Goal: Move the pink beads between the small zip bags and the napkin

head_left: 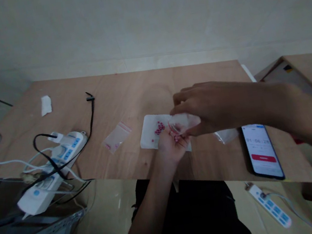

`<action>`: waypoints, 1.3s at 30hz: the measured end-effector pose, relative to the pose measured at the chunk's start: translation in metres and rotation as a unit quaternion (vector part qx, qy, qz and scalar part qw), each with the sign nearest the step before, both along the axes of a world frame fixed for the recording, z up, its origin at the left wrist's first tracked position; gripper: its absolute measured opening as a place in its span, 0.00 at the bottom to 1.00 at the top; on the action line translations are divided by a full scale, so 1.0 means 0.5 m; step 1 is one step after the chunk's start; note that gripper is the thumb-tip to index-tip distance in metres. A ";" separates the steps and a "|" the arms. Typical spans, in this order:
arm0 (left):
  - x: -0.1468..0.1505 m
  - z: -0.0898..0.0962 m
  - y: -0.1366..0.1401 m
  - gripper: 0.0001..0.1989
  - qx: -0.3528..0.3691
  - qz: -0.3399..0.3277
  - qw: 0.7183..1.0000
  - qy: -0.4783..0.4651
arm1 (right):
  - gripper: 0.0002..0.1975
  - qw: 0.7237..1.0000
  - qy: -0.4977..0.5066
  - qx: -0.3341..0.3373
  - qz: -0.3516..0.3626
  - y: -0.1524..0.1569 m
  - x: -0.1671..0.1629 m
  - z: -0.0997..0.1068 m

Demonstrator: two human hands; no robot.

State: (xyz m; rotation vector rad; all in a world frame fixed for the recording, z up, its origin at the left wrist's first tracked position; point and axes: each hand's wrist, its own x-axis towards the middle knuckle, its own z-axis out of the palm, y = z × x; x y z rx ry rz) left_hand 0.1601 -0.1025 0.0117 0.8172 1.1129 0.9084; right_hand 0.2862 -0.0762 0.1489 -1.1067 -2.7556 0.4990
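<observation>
My left hand [172, 146] is turned palm up and cupped over the near right part of a white tray [146, 132], with several small pink beads [177, 139] lying in it. My right hand [199, 105] is closed around a small clear plastic bag [186, 121], which has a reddish line near its mouth. The bag is tilted, its mouth just above the left palm. More pink beads [159, 127] lie loose on the tray, left of the bag. My right fingertips are partly hidden behind the bag.
Left of the tray lies a clear zip bag [117, 137] with a few pink beads. Another clear bag [226, 135] and a phone [262, 153] showing a timer are on the right. A power strip [54, 174] with tangled cables occupies the table's left; a paper scrap [46, 105] lies behind.
</observation>
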 end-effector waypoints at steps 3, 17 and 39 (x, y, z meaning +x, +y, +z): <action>-0.010 -0.012 0.027 0.20 0.091 -0.006 0.973 0.214 | 0.26 0.985 0.072 0.059 -0.147 -0.034 0.079 -0.018; -0.006 -0.083 0.097 0.13 0.357 -0.145 0.720 0.578 | 0.29 0.857 -0.058 0.099 -0.502 -0.132 0.084 -0.376; -0.310 -0.021 0.115 0.27 0.083 -0.105 0.657 0.742 | 0.35 0.824 0.044 0.114 -0.553 -0.137 0.093 -0.385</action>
